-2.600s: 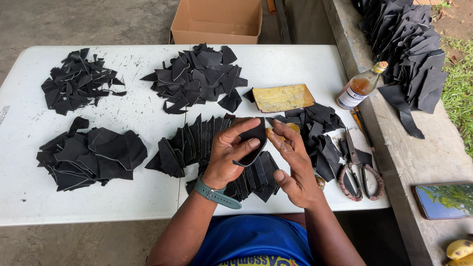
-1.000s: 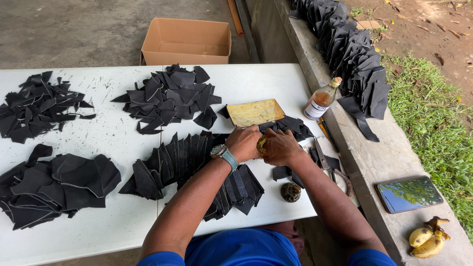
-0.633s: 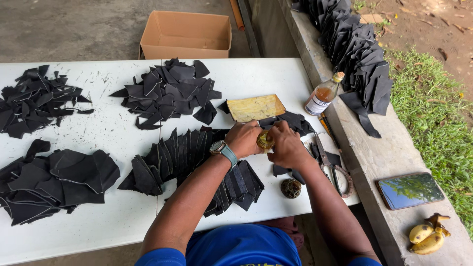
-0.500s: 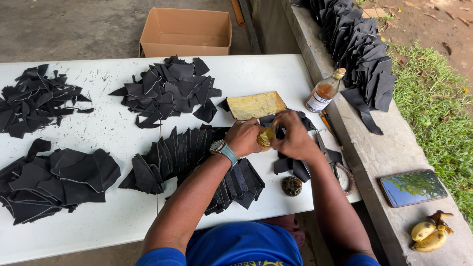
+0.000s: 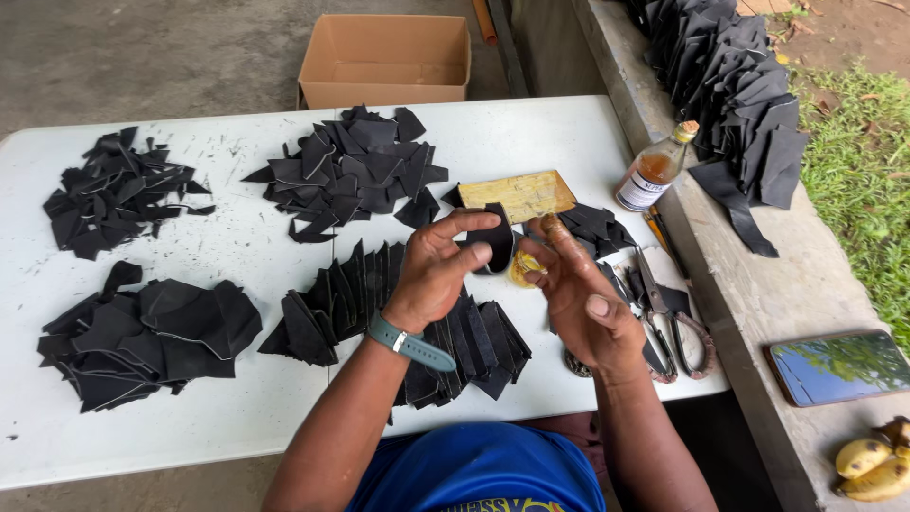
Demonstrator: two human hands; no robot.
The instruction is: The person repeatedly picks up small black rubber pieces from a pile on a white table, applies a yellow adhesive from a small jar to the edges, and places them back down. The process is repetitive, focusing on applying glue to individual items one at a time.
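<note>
Left hand: the left hand pinches a small curved black leather piece between thumb and fingers, lifted above the middle of the white plastic table.
Right hand: the right hand is just right of the piece, fingers half open and clamped on nothing, with amber smears on the fingertips.
Small pot: a small round yellowish pot sits under the hands; contents look like amber paste, mostly hidden.
Bottle: a corked glass bottle of amber liquid stands at the far right table edge.
Box: the open brown cardboard box on the floor beyond the table shows nothing inside.
Risk, smearing: sticky fingers could mark the fanned row of black leather pieces beneath.
Risk, spill: a right elbow swing might knock the bottle, since it stands at the edge.
Risk, cut: the metal scissors lie near the right wrist.
</note>
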